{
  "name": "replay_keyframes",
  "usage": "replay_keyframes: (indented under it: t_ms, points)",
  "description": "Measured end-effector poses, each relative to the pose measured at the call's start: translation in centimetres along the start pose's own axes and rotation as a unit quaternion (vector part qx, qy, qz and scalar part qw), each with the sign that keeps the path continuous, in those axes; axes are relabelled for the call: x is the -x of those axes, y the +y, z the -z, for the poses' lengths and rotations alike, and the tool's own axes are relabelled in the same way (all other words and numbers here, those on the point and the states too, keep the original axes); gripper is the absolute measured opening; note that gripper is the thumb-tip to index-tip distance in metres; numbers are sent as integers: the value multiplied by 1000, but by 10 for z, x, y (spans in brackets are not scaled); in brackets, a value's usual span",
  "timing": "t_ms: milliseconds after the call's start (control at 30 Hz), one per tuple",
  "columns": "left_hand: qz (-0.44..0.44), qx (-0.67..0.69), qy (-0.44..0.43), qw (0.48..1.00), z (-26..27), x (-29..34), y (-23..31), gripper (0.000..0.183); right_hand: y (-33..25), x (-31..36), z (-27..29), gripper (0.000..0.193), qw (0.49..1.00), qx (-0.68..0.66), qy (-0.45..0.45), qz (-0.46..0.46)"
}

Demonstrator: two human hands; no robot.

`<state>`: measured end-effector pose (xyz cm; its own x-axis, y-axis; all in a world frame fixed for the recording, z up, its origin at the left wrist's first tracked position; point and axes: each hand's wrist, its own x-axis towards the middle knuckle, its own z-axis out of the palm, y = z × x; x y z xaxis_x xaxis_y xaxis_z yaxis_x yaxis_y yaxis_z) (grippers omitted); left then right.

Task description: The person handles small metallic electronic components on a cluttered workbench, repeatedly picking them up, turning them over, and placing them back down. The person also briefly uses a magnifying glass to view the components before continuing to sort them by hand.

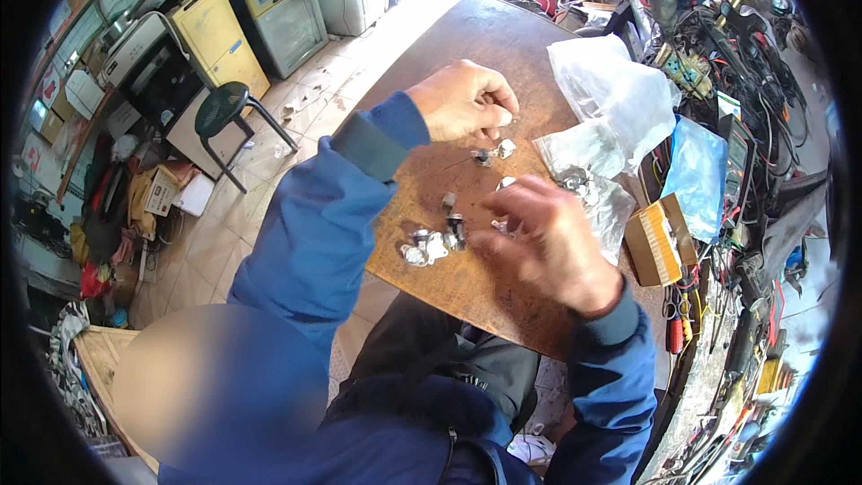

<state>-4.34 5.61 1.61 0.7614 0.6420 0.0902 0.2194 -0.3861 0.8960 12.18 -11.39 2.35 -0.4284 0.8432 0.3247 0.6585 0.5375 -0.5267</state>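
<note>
Over the far part of the brown wooden table (409, 63), my left hand (462, 101) is closed, thumb and fingertips pinching a small whitish piece (505, 116) that is partly hidden. Just below it lie a small silver metal part (482, 158) and a white piece (507, 147). My right hand (561, 238), blurred, hovers low over the table with curled fingers. A small shiny part (501, 226) shows by its fingertips; whether it is held is unclear. To the left of that hand sit a cluster of white-and-metal parts (424, 248) and a dark-and-silver part (456, 232).
Clear plastic bags (615, 94) cover the table's right side, one holding metal parts (582, 185). An open cardboard box (660, 242) and a blue packet (696, 175) stand beside a heap of cables (754, 81). A dark stool (224, 112) is on the tiled floor at left.
</note>
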Motion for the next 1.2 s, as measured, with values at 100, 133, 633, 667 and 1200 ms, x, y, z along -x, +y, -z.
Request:
replay_keyframes:
  t_ms: [100,133,633,667,1200]
  points:
    - [-4,141,-5,990,4,5,2,23,-12,1,-21,40,999,43,-6,25]
    - [-2,184,-7,983,5,7,2,24,-16,-1,-27,45,997,60,4,49]
    - [65,391,20,918,7,1,-10,18,1,11,-39,30,998,30,25,50]
    - [64,380,20,922,6,1,-11,17,3,12,-35,29,998,36,26,35]
    - [36,-156,48,986,24,91,38,33,46,18,5,11,972,36,205,-110]
